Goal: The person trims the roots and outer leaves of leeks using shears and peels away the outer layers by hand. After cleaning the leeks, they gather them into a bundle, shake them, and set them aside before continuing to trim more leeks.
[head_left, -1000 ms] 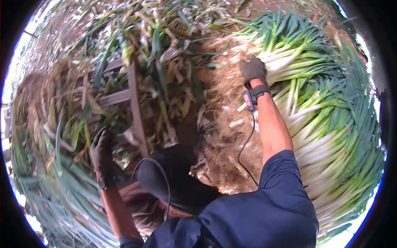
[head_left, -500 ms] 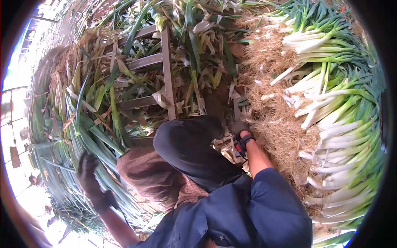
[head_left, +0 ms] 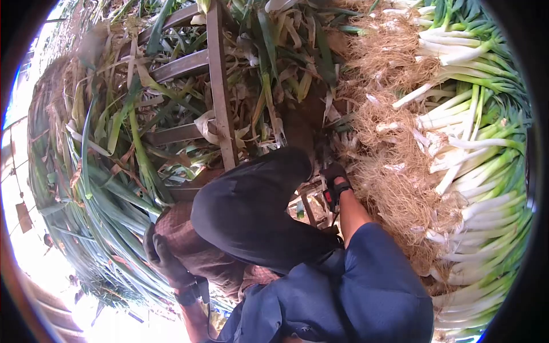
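My left hand (head_left: 167,262), in a dark grey glove, is beside the brown checked cloth (head_left: 189,240) over my left knee. Its fingers are stretched out next to the long green leaves of the heaped green onions (head_left: 114,223), and nothing shows in it. My right hand (head_left: 333,173), in a dark glove with a black strap at the wrist, is low beside my other knee. Its fingers look curled, but what they hold, if anything, is hidden. Close by on the right are the tangled tan roots (head_left: 389,188) of a row of trimmed green onions (head_left: 486,211).
A metal frame with crossbars (head_left: 220,86) stands ahead, with torn leaves and peelings (head_left: 286,63) around it. The heap of untrimmed onions rises along the left side. Rows of white-stalked onions line the right, roots facing me.
My left hand has come inward and down, from over the onion leaves to beside the covered knee. My right hand has stayed nearly in place. The view has shifted slightly.
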### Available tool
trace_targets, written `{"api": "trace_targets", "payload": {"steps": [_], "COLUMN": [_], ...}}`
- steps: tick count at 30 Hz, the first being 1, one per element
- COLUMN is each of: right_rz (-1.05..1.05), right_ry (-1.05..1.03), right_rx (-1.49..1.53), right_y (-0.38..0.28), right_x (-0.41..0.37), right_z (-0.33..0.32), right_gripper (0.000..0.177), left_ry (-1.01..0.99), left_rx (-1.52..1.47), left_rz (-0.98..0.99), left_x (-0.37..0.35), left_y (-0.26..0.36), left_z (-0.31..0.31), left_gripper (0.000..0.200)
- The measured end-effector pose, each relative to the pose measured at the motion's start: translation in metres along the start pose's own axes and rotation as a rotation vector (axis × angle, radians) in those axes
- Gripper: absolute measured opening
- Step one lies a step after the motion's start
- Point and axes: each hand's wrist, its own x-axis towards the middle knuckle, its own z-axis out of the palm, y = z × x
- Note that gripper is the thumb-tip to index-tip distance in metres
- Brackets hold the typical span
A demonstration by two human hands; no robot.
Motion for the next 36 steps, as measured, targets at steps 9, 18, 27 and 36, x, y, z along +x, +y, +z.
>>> {"api": "trace_targets", "payload": {"steps": [9,18,27,36], "right_rz": [-0.271,-0.269,-0.231,-0.455], "right_ry": [0.123,0.362,0.13,0.143], "right_rx": [-0.261,-0.256,-0.121,-0.062], "right_y": [-0.037,-0.005,-0.006,-0.037], "right_x": [-0.037,0.066,0.065,0.017], "right_z": [-0.052,-0.078,0.022,-0.032], "right_gripper": [0.042,0.046,0.039,0.027], "left_ry": [-0.088,-0.089,-0.102,-0.072], "left_rx": [0.056,0.101,0.079,-0.013], "left_rz": [-0.042,-0.031,-0.108,-0.078], "left_x": [-0.002,0.001,0.004,0.005], "left_y": [0.021,0.018,0.015,0.03], "left_z": [0.01,0.006,0.006,0.024], "left_gripper": [0.043,0.046,0.049,0.035]}}
